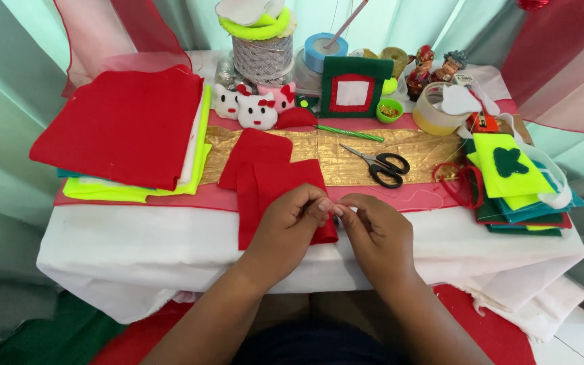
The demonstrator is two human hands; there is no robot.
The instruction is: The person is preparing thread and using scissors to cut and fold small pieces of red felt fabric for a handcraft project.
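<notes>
My left hand (290,226) and my right hand (373,233) meet fingertip to fingertip above the front edge of the table, pinching something very small between them; it is too small to name, and a thin pale thread (419,195) runs right from the fingers. Under my left hand lies a piece of red felt (275,189), with another red piece (255,152) behind it. Black-handled scissors (378,164) rest on the gold cloth (400,145) just beyond my right hand.
A stack of red, white and neon yellow felt (126,128) lies at left, a stack of neon yellow and green felt (515,182) at right. At the back stand plush cat faces (251,108), ribbon spools (261,51), a green and red felt frame (351,88), a tape roll (434,111) and figurines (434,67).
</notes>
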